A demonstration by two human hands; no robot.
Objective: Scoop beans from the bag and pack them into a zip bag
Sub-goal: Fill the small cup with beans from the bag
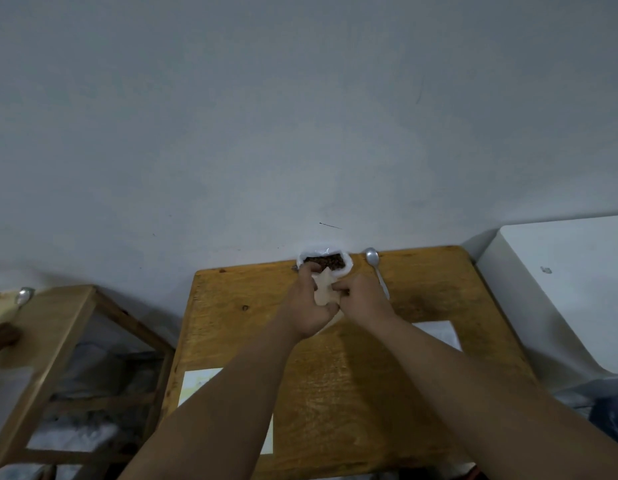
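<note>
A white plastic bag (pixel 347 268) of dark brown beans (pixel 324 261) stands open at the far edge of the wooden table (pixel 352 382), against the wall. Just in front of it, both my hands hold a pale zip bag (pixel 324 289). My left hand (pixel 309 306) grips its left side with curled fingers. My right hand (pixel 361 299) pinches its right side. A metal spoon (pixel 374 261) lies on the table to the right of the bean bag, untouched, its handle partly hidden behind my right hand.
Two white paper sheets lie on the table, one at the near left (pixel 200 382), one at the right (pixel 439 332). A second wooden table (pixel 51 327) with another spoon (pixel 24 295) stands at the left. A white box-like surface (pixel 560 282) sits at the right.
</note>
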